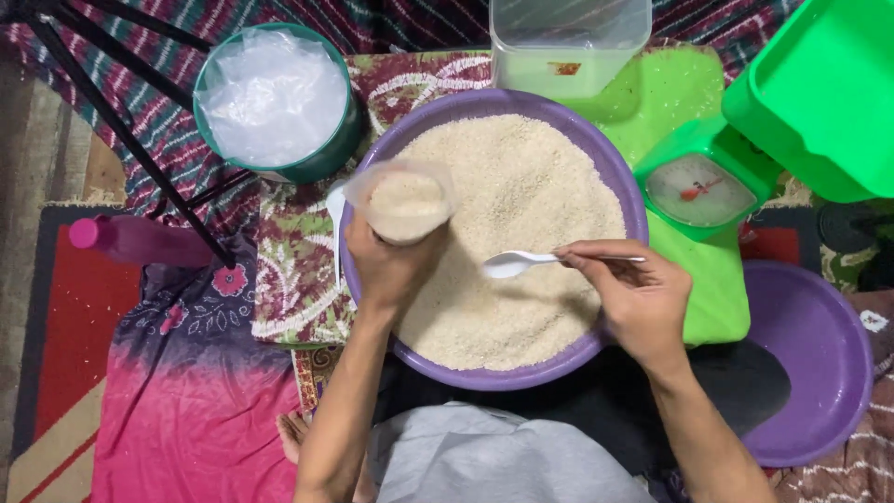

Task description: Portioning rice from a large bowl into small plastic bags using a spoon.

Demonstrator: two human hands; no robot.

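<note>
Head view: green scale (700, 189), clear tub (568, 42) behind purple rice basin (626, 186), btwn hands.

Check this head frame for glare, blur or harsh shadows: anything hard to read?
Head view: light is even and soft, the rice sharp; mild glare whitens the spoon bowl and the plastic bags in the green tub; no motion blur on either hand.

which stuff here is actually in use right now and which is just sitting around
In use:
- left hand holding a small clear bag of grain
- right hand holding a white spoon
- purple basin of grain

Lying about:
- green scale
- clear tub
- teal bucket of plastic bags
- empty purple basin
- pink bottle
</note>
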